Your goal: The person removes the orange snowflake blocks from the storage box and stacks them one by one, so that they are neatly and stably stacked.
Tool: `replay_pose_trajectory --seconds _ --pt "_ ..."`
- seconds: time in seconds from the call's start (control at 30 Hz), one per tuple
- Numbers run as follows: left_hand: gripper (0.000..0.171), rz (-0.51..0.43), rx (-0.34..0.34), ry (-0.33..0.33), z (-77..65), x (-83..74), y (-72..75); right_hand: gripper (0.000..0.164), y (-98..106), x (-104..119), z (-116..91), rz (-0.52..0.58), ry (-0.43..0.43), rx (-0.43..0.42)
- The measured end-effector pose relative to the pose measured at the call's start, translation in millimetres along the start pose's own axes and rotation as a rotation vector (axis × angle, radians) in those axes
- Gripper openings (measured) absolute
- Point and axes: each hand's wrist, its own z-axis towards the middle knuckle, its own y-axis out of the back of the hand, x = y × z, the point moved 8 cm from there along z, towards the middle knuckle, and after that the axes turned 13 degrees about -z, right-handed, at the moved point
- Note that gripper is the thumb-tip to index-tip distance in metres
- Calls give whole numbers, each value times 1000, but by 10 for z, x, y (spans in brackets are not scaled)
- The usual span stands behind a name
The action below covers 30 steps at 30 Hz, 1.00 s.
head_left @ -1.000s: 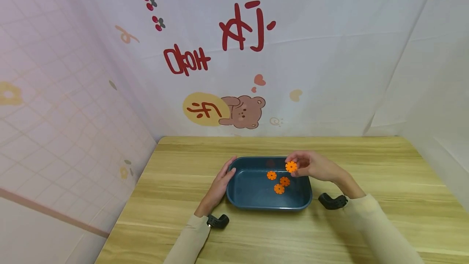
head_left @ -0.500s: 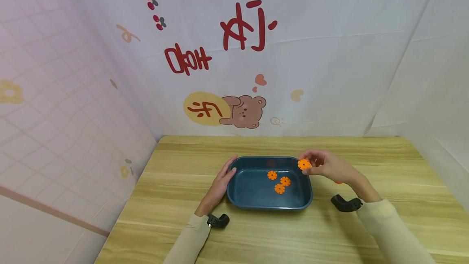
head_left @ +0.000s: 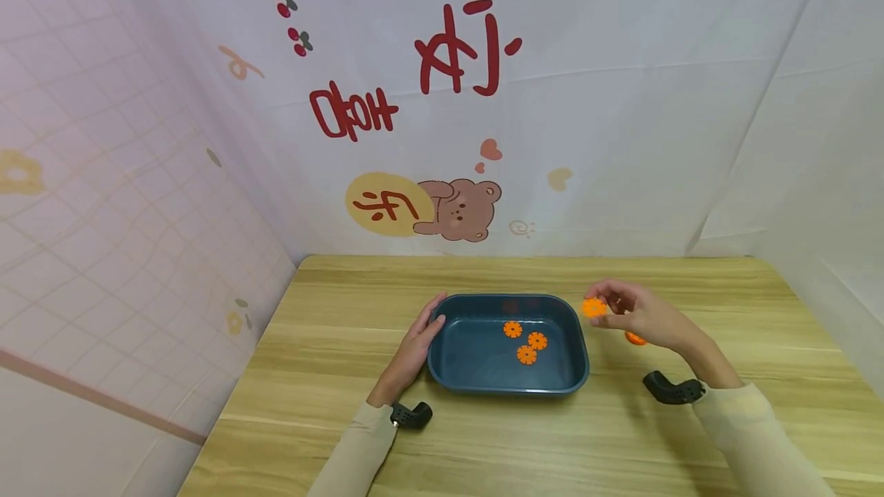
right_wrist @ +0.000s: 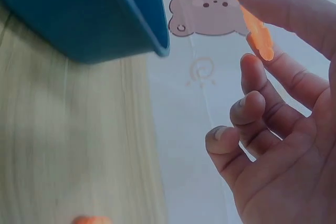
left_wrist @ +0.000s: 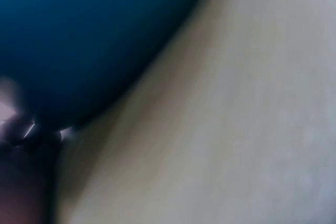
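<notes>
A dark blue tray with raised walls stands on the table, with several notched orange plastic discs lying on its floor. At its left end my left hand holds the wall, thumb over the rim and fingers along the outside. Just right of the tray, my right hand pinches another notched orange disc between thumb and index finger. The right wrist view shows that disc edge-on, raised above the table, with the other fingers loosely curled beneath. Blurred tray wall fills the upper left of the left wrist view.
Below the right hand, an orange piece lies on the wooden table, partly hidden by the hand. A white printed cloth wall rises directly behind the table. Another patterned wall stands at the left.
My right hand has moved rightward from over the tray to outside its right end, still pinching the disc. The orange piece on the table has come into view. The left hand stays put.
</notes>
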Motion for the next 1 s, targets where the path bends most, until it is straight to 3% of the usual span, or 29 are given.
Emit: replay_pose_trajectory --seconds 0.2,0.6,1.0 --pt "51 8 39 49 -89 -212 -112 29 68 -147 -135 1 -45 -23" --pt "50 4 28 34 -91 -216 -105 26 159 -405 -371 -73 -37 -102" --pt "51 16 46 35 -93 -221 -109 24 128 -760 -542 -91 -125 -135"
